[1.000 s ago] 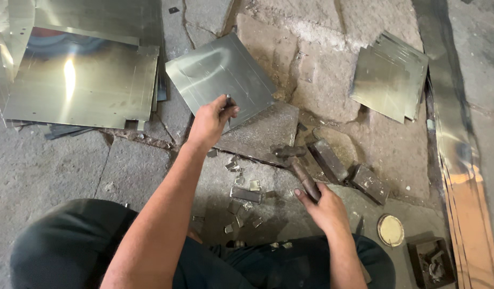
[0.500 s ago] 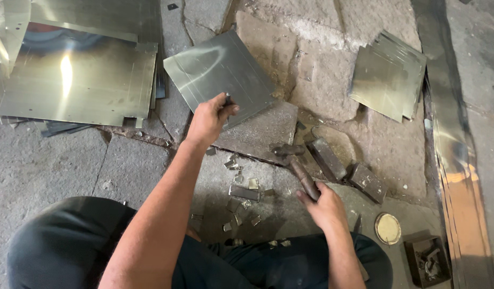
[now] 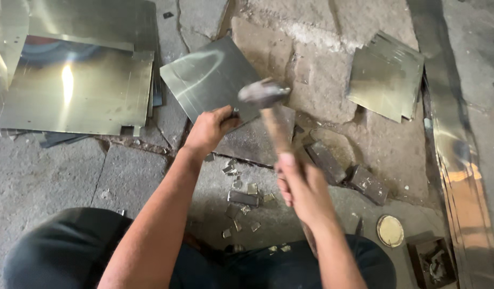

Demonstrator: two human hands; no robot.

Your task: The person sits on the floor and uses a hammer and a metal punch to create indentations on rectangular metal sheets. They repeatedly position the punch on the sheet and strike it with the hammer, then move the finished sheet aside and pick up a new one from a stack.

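My left hand [image 3: 210,130] grips a small dark tool against the near corner of a square metal sheet [image 3: 206,80] that lies on a flat stone slab [image 3: 255,142]. My right hand [image 3: 303,187] is shut on the wooden handle of a hammer [image 3: 268,109]. The hammer is raised, its blurred steel head hanging just above and to the right of my left hand. Several small cut metal scraps [image 3: 241,198] lie on the floor between my arms.
A large shiny sheet [image 3: 75,91] lies at the left and a stack of square sheets [image 3: 386,75] at the upper right. Dark metal blocks [image 3: 346,171], a round lid [image 3: 390,230], a small box [image 3: 431,259] and a long metal strip [image 3: 461,160] sit to the right.
My right hand lifted the hammer off the floor by the metal blocks and swung its head up over the sheet corner. The left hand stayed in place on the sheet.
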